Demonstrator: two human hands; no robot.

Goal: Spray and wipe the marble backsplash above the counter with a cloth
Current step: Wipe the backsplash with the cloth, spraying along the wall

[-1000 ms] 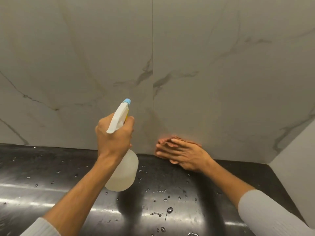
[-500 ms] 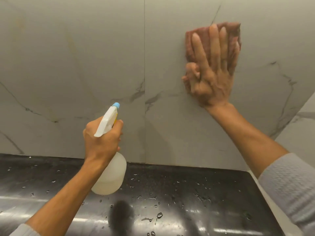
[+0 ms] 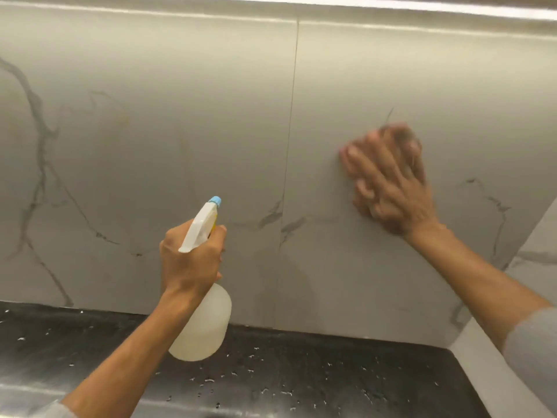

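The marble backsplash (image 3: 150, 146) is pale grey with dark veins and a vertical seam near the middle. My left hand (image 3: 190, 260) grips the neck of a translucent white spray bottle (image 3: 205, 324) with a blue nozzle, held upright above the counter and pointed at the wall. My right hand (image 3: 388, 182) presses flat against the right panel, blurred by motion. A reddish cloth (image 3: 343, 152) lies under it, almost wholly hidden by the fingers.
A black glossy counter (image 3: 301, 372) dotted with water drops runs below the backsplash. A marble side wall (image 3: 536, 245) closes the corner at right. A bright light strip (image 3: 422, 7) runs along the top edge.
My right hand with the cloth rose from the counter edge high up the right panel, then slid lower to mid height. The view tilted upward. My left hand kept the bottle steady.
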